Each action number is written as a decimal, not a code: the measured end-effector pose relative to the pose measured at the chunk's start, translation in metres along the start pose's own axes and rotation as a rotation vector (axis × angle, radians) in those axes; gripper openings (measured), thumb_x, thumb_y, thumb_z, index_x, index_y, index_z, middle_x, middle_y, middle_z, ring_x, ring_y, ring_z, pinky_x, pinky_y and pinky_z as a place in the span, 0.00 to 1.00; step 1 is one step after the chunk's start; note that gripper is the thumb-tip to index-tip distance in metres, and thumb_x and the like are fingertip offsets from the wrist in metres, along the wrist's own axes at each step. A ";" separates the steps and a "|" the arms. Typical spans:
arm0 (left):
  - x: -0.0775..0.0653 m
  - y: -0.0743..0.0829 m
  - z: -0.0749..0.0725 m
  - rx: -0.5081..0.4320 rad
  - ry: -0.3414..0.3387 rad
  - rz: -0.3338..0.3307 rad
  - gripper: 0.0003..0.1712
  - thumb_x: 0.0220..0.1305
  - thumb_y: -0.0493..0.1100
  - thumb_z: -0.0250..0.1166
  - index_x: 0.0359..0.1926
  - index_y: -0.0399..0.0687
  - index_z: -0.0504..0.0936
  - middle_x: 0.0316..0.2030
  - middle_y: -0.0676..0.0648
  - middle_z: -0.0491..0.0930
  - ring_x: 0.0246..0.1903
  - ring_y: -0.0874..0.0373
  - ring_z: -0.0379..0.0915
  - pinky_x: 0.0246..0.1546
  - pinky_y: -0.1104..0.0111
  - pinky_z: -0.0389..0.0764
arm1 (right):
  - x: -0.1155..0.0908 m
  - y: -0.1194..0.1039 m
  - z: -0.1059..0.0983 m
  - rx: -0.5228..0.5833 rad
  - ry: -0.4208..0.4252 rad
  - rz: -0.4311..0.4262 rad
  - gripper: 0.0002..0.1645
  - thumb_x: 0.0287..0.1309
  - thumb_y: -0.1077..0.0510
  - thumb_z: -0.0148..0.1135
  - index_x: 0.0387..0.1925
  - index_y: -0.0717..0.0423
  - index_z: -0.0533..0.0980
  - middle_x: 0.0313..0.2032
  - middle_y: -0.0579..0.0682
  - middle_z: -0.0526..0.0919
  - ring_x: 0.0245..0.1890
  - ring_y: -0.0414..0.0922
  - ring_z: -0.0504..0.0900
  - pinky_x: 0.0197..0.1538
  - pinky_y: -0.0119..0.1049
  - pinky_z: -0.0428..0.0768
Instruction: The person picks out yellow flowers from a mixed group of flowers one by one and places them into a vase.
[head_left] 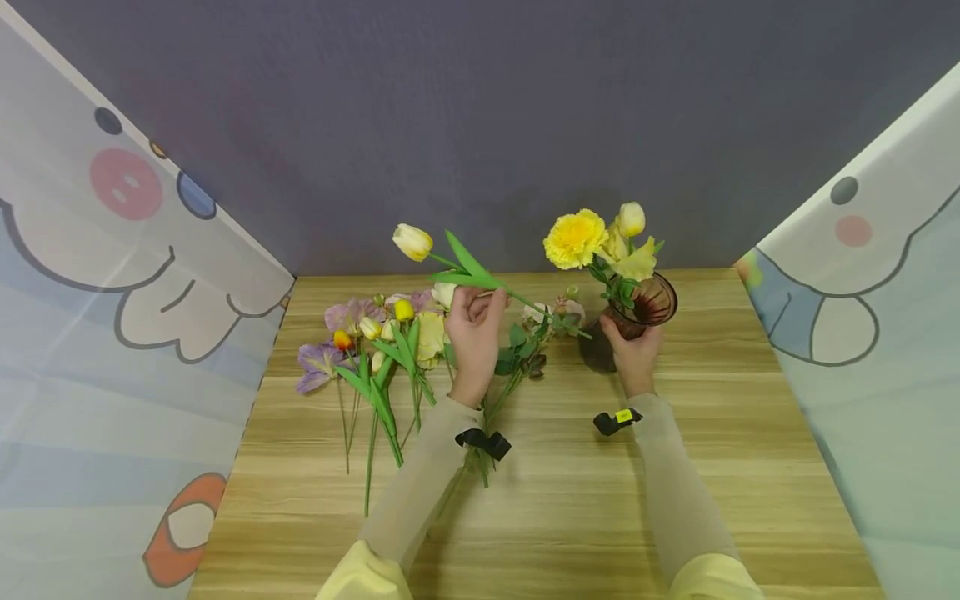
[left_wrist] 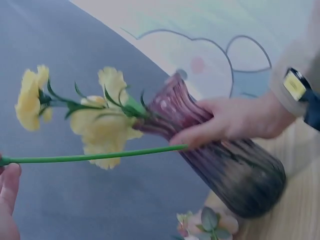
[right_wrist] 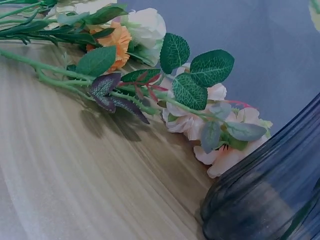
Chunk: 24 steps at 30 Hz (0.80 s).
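Observation:
My left hand (head_left: 477, 337) pinches the green stem of a white-and-yellow tulip (head_left: 412, 242) above the table. The bloom points to the far left, and the stem's bare end (left_wrist: 170, 148) reaches rightward toward the vase. My right hand (head_left: 636, 354) grips a ribbed, purple-tinted glass vase (left_wrist: 245, 180) around its upper part; the vase leans in the left wrist view. Out of its mouth rise a yellow carnation (head_left: 575, 239), another white tulip (head_left: 632, 219) and a pale yellow flower (head_left: 636, 260). In the right wrist view only the vase's lower part (right_wrist: 260, 205) shows.
Left of the vase, many loose artificial flowers lie on the wooden table (head_left: 750, 467), among them purple blooms (head_left: 318, 365), yellow tulips (head_left: 403, 311) and pale pink roses (right_wrist: 187, 125). An orange carnation (right_wrist: 119, 45) lies there too. A grey wall (head_left: 480, 125) stands behind.

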<state>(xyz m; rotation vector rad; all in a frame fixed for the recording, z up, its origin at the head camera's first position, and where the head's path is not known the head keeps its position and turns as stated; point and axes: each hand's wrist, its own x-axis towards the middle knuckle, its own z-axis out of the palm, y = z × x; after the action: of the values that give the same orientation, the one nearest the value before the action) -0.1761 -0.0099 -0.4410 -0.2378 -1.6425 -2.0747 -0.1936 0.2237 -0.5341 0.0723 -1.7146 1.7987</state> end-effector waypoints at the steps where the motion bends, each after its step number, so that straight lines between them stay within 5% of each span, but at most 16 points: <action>1: 0.001 0.001 0.002 -0.022 0.003 0.009 0.13 0.68 0.36 0.62 0.48 0.31 0.74 0.41 0.37 0.80 0.38 0.46 0.81 0.45 0.61 0.83 | 0.000 0.000 0.001 -0.010 0.002 -0.012 0.33 0.47 0.70 0.74 0.57 0.62 0.74 0.49 0.47 0.82 0.49 0.42 0.81 0.53 0.30 0.77; 6: 0.006 0.005 0.009 -0.096 0.032 0.060 0.11 0.69 0.39 0.63 0.47 0.37 0.75 0.39 0.42 0.80 0.39 0.31 0.76 0.46 0.56 0.83 | 0.000 0.000 0.002 -0.037 0.010 -0.013 0.33 0.47 0.68 0.75 0.57 0.62 0.74 0.51 0.54 0.81 0.52 0.46 0.80 0.56 0.33 0.77; 15: 0.012 0.011 0.018 -0.161 0.121 0.061 0.11 0.67 0.35 0.63 0.48 0.39 0.75 0.39 0.49 0.81 0.37 0.44 0.81 0.45 0.51 0.82 | -0.003 -0.001 0.000 -0.081 -0.025 -0.021 0.39 0.46 0.68 0.75 0.61 0.59 0.71 0.55 0.55 0.79 0.56 0.44 0.77 0.60 0.35 0.73; 24: 0.015 0.021 0.023 -0.226 0.098 0.087 0.10 0.67 0.32 0.61 0.48 0.39 0.74 0.38 0.47 0.80 0.36 0.56 0.81 0.45 0.55 0.83 | -0.007 -0.003 -0.002 -0.213 -0.031 -0.059 0.39 0.49 0.66 0.75 0.64 0.58 0.69 0.56 0.59 0.77 0.57 0.45 0.76 0.62 0.39 0.71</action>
<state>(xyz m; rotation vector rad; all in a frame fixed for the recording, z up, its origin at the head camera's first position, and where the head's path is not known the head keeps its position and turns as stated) -0.1828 0.0046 -0.4104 -0.2723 -1.3182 -2.1684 -0.1853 0.2223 -0.5349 0.0598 -1.8958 1.5706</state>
